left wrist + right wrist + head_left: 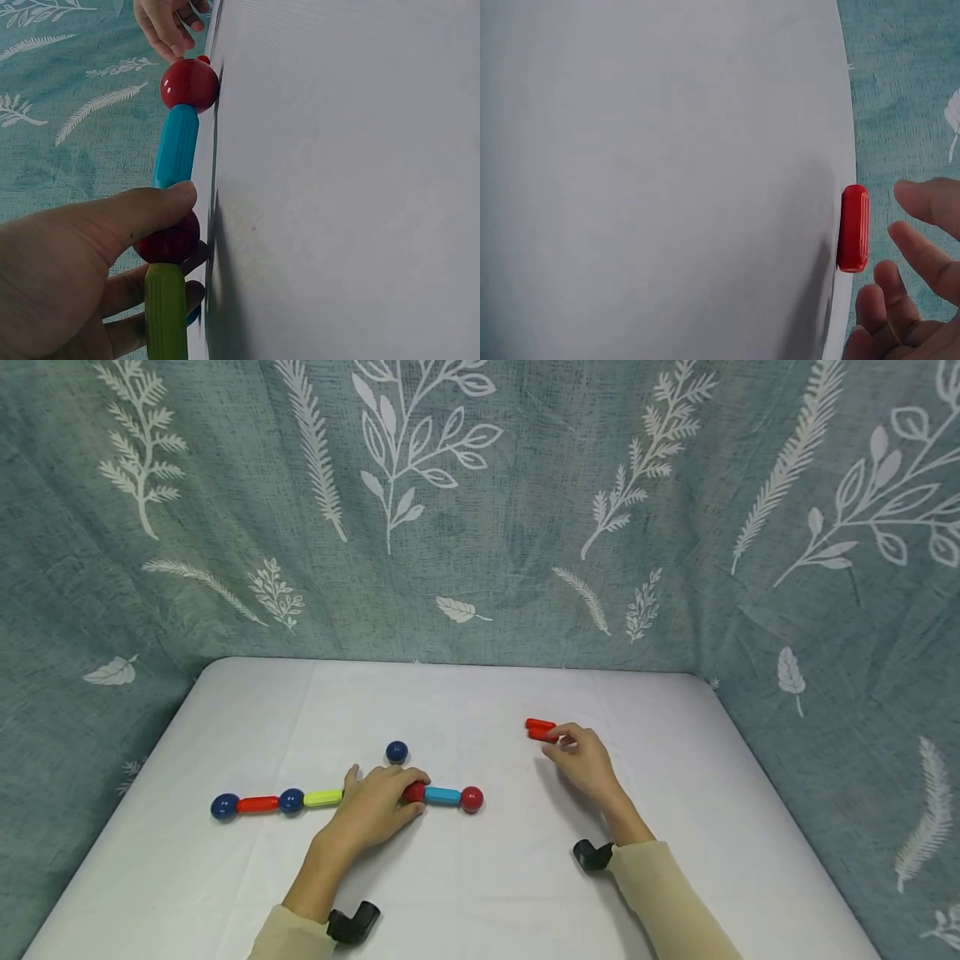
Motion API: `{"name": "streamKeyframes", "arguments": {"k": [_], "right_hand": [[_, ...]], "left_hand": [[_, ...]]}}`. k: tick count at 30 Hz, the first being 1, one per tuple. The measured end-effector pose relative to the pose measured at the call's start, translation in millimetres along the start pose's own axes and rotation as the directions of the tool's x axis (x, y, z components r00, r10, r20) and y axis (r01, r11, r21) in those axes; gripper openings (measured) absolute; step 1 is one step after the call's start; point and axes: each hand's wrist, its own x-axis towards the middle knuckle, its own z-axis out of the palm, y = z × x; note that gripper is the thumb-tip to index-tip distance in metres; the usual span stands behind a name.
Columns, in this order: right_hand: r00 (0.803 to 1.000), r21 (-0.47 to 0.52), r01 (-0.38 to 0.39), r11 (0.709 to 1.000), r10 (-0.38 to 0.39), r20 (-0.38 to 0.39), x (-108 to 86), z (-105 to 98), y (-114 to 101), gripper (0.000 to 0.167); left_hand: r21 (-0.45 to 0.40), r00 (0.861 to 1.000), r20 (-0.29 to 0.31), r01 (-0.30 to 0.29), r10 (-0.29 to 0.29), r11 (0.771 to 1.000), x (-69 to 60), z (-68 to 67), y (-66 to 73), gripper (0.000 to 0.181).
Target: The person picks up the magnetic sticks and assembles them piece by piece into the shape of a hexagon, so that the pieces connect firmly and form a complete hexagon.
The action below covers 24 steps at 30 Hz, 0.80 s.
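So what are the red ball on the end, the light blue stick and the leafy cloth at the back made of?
Red end ball: glossy, with little white glints; maybe plastic or painted metal.
Light blue stick: probably plastic, smooth-looking, with ridges along it.
Leafy cloth: looks like dull woven fabric, because weave and wrinkles show.

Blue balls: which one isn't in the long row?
The far blue ball, beyond the left hand. The left-end ball and its blue neighbour sit in the row.
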Motion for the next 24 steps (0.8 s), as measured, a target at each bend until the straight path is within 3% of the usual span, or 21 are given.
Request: {"name": "streamKeyframes", "arguments": {"k": [4, 9, 14, 24], "right_hand": [[1.000, -0.016, -0.027, 1.000, 0.027, -0.015, 7.6, -1.7, 5.2, 0.030], [0.997, -0.045, -0.072, 0.996, 0.073, 0.031, 14.0, -1.9, 9.2, 0.035], [0.996, -0.078, -0.062, 0.995, 0.067, 0.065, 16.5, -0.7, 8.6, 0.035], [0.993, -0.108, -0.092, 0.990, 0.099, 0.065, 18.3, 2.7, 8.6, 0.028]], "left_hand": [[-0.004, 1.000, -0.001, -0.003, 0.003, 1.000, -0.2, -0.1, 0.5, 0.035], [-0.007, 1.000, -0.003, -0.007, 0.007, 1.000, -0.2, 0.6, 0.7, 0.036], [-0.008, 1.000, -0.002, -0.005, 0.005, 1.000, 0.2, 0.4, 0.5, 0.036], [-0.006, 1.000, 0.006, 0.009, -0.009, 1.000, -0.5, 1.2, 0.8, 0.036]]}}
